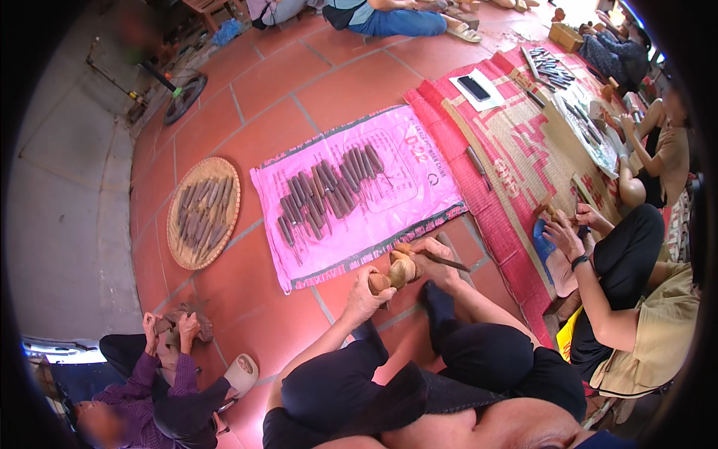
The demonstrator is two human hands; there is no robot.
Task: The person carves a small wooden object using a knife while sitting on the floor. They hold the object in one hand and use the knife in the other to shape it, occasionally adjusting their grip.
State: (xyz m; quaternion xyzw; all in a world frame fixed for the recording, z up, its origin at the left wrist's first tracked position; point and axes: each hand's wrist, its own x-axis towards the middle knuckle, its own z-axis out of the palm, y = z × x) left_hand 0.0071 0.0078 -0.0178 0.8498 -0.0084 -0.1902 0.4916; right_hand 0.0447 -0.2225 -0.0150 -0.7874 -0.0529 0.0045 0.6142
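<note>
lumpy tan-brown wooden piece point(402, 269): lower centre of frame
left hand point(363, 299): closed around it
right hand point(441, 275): clasping slender dark rod point(452, 263)

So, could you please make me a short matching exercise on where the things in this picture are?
Column one
1. Phone
2. Brown piece
3. Round woven tray
4. Dark rod

Column two
A. Held in the right hand
B. On the floor tiles, left of the pink sheet
C. On a white rectangle, on the mat
D. Gripped by the left hand

Right pairs: 1-C, 2-D, 3-B, 4-A.
</note>
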